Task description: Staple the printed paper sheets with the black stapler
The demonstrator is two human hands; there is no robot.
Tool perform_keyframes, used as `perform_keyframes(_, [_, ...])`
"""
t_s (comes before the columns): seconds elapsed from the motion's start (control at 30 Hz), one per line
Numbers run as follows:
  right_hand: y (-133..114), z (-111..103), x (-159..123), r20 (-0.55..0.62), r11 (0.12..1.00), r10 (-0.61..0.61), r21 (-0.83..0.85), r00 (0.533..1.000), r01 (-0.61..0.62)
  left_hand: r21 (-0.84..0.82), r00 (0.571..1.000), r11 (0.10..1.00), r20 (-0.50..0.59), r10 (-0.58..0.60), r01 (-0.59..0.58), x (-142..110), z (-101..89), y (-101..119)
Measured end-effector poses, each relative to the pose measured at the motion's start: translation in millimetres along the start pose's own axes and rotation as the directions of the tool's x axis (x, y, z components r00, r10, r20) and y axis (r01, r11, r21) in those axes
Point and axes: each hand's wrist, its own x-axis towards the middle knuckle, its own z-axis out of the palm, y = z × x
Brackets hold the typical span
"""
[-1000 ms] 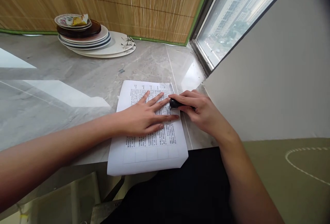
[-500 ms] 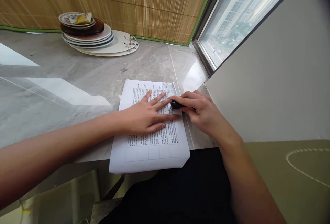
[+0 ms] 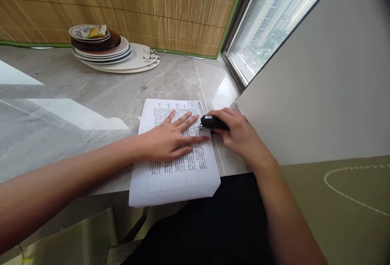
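Note:
Printed sheets of paper lie on the grey counter, their near end sticking out past its edge. My left hand is flat on them with its fingers spread. A black stapler is in my right hand, fingers wrapped around its body. The stapler's metal front end is at the right edge of the paper, close to my left fingertips. Whether its jaws touch the sheets I cannot tell.
A stack of plates stands at the back left on the grey counter. Behind it hangs a bamboo blind. To the right are a window and a white wall. My dark clothing is below the counter edge.
My right thumb and fingers have eased back from the stapler's front, and its top and metal nose now show. My left hand stays spread on the paper. The view has shifted slightly.

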Motion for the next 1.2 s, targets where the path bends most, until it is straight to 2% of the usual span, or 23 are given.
perform_keyframes(0.13, [12,-1,-4,-0.091,0.987,0.159,0.021,0.983,-0.157,0.041,1.000,0.999,-0.023,-0.010,0.011,1,-1.2,0])
perform_keyframes(0.27, [23,2,-5,-0.274,0.952,0.297,0.009,0.915,-0.306,0.050,0.996,0.999,-0.084,0.002,0.003,0,-2.3,-2])
perform_keyframes(0.4, [22,5,-4,-0.446,0.952,0.294,0.060,0.845,-0.300,0.060,0.996,0.998,-0.085,-0.010,0.015,0,-2.7,-4])
perform_keyframes(0.5, [8,4,2,-0.477,0.954,0.300,0.145,0.826,-0.262,0.081,0.996,0.996,-0.089,-0.020,0.027,1,-2.3,-6])
perform_keyframes(0.6, [-8,0,18,-0.466,0.930,0.339,0.295,0.817,-0.217,0.083,0.983,0.995,-0.178,-0.044,0.059,1,-4.2,-12])
perform_keyframes(0.73, [-26,-5,56,-0.440,0.872,0.351,0.476,0.826,-0.117,0.019,0.918,0.978,-0.350,-0.188,0.208,0,-13.0,-23])
perform_keyframes(0.8, [-33,-3,76,-0.413,0.840,0.350,0.535,0.840,-0.087,0.000,0.910,0.976,-0.362,-0.202,0.217,1,-17.4,-27])
perform_keyframes(0.9, [-34,8,95,-0.369,0.817,0.319,0.574,0.873,-0.057,0.053,0.956,0.991,-0.272,-0.107,0.126,1,-19.1,-26])
perform_keyframes(1.0, [-23,22,99,-0.314,0.826,0.256,0.563,0.914,-0.038,0.095,0.990,0.994,-0.141,-0.030,0.044,2,-15.3,-23])
perform_keyframes(1.07, [-12,29,96,-0.292,0.831,0.224,0.556,0.930,-0.025,0.096,0.997,0.995,-0.082,-0.014,0.022,2,-12.7,-23])
perform_keyframes(1.2, [2,33,88,-0.318,0.826,0.234,0.563,0.919,-0.015,0.098,0.998,0.995,-0.065,-0.007,0.013,1,-12.6,-22])
